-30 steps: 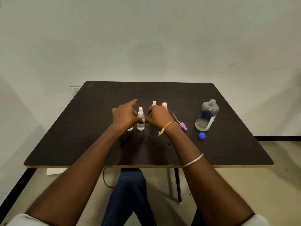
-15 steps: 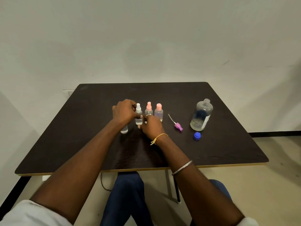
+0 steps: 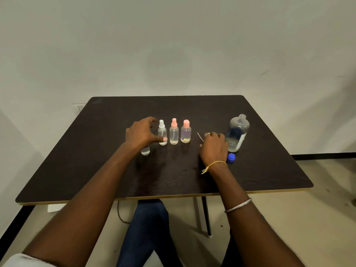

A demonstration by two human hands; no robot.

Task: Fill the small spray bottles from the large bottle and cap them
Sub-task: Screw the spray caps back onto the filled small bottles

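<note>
Three capped small spray bottles stand in a row mid-table: a white-capped bottle, a pink-capped bottle and a second pink-capped bottle. A fourth small bottle stands partly hidden under my left wrist. My left hand arcs beside the white-capped bottle, with only the thumb tip at its base. My right hand is curled down over the spot of the purple spray head, which it hides; only the thin dip tube sticks out. The large clear bottle stands uncapped to the right, its blue cap on the table beside it.
The dark table has its front edge close to my lap and a white wall behind. A few drops lie on the table near my right wrist.
My right hand has moved right, from the white-capped bottle to the purple spray head. My left hand has loosened around the white-capped bottle. The camera view has shifted slightly.
</note>
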